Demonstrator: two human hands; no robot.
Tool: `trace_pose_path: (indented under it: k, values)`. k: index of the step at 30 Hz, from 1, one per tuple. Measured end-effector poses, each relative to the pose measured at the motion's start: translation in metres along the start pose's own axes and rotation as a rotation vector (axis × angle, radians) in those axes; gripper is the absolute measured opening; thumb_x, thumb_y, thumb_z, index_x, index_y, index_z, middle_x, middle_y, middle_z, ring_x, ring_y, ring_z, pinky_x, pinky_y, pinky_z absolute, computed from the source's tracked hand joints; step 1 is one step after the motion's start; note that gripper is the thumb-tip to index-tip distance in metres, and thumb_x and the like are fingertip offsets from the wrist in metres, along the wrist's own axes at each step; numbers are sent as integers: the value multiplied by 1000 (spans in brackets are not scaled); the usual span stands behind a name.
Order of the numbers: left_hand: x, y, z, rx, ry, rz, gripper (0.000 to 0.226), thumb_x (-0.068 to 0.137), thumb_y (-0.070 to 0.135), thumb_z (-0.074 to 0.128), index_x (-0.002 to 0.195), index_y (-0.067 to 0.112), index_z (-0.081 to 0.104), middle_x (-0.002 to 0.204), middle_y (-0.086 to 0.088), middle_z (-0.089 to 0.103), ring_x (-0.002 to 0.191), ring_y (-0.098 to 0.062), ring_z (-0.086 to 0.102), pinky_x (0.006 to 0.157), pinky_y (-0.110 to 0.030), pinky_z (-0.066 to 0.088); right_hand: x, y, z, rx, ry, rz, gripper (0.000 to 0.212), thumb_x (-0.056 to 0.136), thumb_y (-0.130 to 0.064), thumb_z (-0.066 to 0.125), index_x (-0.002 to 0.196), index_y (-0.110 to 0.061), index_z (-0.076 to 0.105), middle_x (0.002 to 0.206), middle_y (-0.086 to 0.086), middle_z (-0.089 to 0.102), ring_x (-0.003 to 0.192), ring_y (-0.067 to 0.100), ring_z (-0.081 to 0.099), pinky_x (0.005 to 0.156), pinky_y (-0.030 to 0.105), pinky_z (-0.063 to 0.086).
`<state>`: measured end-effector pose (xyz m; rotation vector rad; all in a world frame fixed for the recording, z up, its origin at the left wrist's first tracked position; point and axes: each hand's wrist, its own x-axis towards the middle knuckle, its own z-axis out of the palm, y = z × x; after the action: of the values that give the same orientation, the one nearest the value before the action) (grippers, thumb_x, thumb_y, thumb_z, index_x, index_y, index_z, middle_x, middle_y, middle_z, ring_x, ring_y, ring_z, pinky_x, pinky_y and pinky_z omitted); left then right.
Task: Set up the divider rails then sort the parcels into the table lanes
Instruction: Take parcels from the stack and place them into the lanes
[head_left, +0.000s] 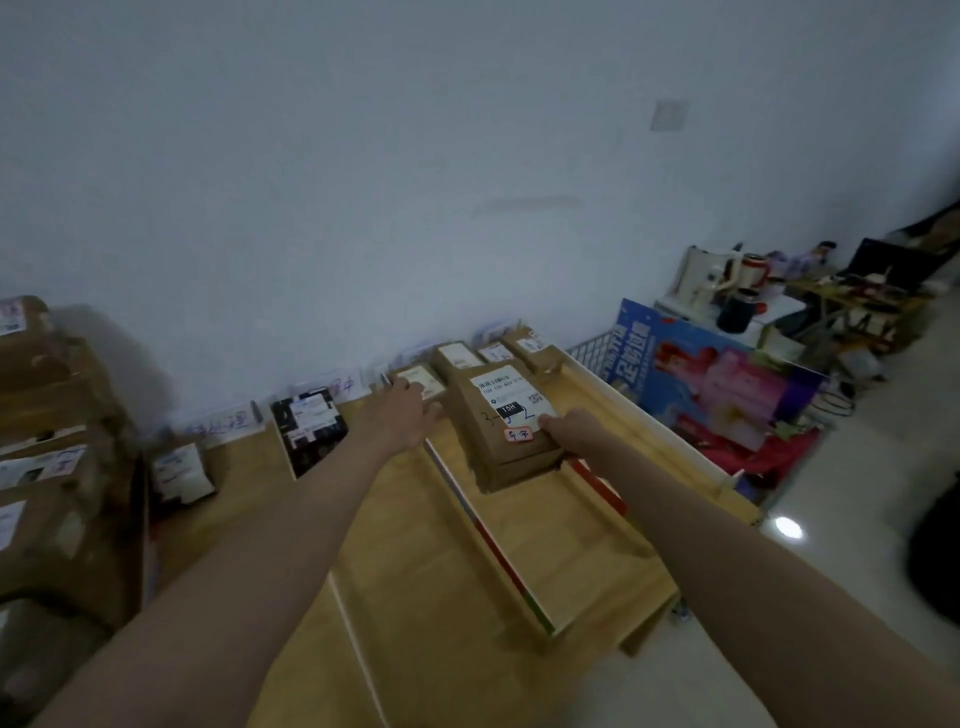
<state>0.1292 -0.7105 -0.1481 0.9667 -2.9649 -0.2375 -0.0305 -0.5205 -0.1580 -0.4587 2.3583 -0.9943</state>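
Head view looks down on a wooden desk (530, 545) set against a pale wall, split into lanes by upright divider rails. One divider rail (488, 540) with a red and green edge runs down the middle, and a second rail (597, 483) lies to its right. A brown parcel (506, 431) with a white shipping label and an orange sticker sits in the lane between these 2 rails. The right hand (569, 428), as the grip, holds this parcel at its near right side, thumb on top of the label. The left hand (402, 413) reaches out just left of it, fingers straight and relaxed, fingertips touching a smaller brown parcel (418, 380) near the wall. More small parcels (493, 353) line the far edge of the desk. A black parcel (309, 428) and a white parcel (182, 473) lie in the lanes further left. Stacked cardboard boxes (47, 467) stand at the far left, and a wire basket (597, 353) with a blue poster sits right of the desk.
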Motion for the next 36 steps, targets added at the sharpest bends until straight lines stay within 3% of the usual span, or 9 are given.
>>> trace_pose_path:
  k: [7,17,22,27,30,32,36]
  values:
    - [20,125,48,-17,-5,0,54,102,46,35,138,9,47,140,-13,47,128,-32,45,101,-42,40,30,85,-96,44,54,59,40,100,-33,52,124,-1,53,112,12,61,104,25,59,96,40,52]
    - [72,195,86,14,-41,-56,56,102,46,33,141,8,46,143,-12,47,130,-31,46,106,-43,39,88,145,-155,70,77,66,49,100,-30,51,136,3,47,127,16,56,118,30,55,101,44,48]
    - [121,216,107,37,-50,-63,55,103,45,32,139,7,48,141,-13,49,129,-30,47,108,-42,38,146,152,-172,33,66,67,55,99,-33,52,137,6,46,130,19,55,119,32,56,101,45,49]
    - [194,222,137,2,-71,-120,52,103,44,34,137,9,49,140,-11,49,128,-28,48,106,-41,39,225,149,-176,1,21,70,49,100,-31,52,134,5,47,116,12,55,106,24,56,85,34,50]
    - [238,215,162,-42,-70,-160,51,102,44,35,137,10,49,140,-9,51,126,-28,50,105,-42,40,279,143,-169,-51,-32,75,47,100,-29,52,133,5,48,121,15,57,106,24,58,84,33,52]
    - [264,208,179,-57,-94,-196,52,101,45,35,138,10,48,139,-9,51,125,-28,51,104,-42,41,312,140,-160,-79,-75,80,45,100,-28,53,132,4,50,117,13,60,97,19,59,74,28,52]
    - [304,194,212,-60,-141,-288,52,101,44,36,135,8,50,133,-9,53,119,-27,54,100,-40,43,374,137,-132,-114,-147,69,40,99,-30,53,127,-1,56,111,10,64,97,21,63,89,40,57]
